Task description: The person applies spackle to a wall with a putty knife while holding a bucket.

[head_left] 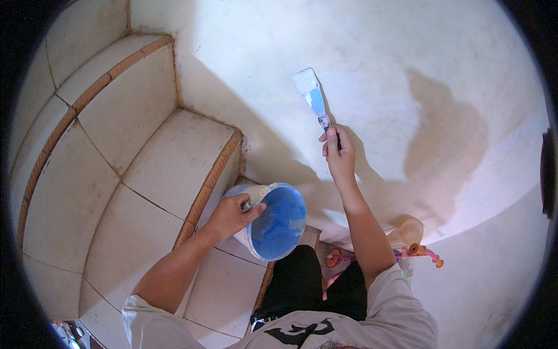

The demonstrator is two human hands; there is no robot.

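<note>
A putty knife [313, 93] with a wide blade, smeared blue and white, is in my right hand [340, 148]. My fingers wrap its dark handle, and the blade points up and left, against or just off the pale wall [372, 75]; I cannot tell if it touches. My left hand [231, 215] is closed on the rim or handle of a bucket [288, 215], gripping something small and greyish there that I cannot make out. The bucket tilts with its mouth toward the right, and its inside is coated with blue paint or filler.
Tiled stairs [157, 163] with brown-edged treads climb along the left side. Low on the right, beyond my right forearm, stand a pale tan container [407, 231] and a pink and orange plastic item [427, 251]. My dark-trousered legs [293, 282] are below the bucket.
</note>
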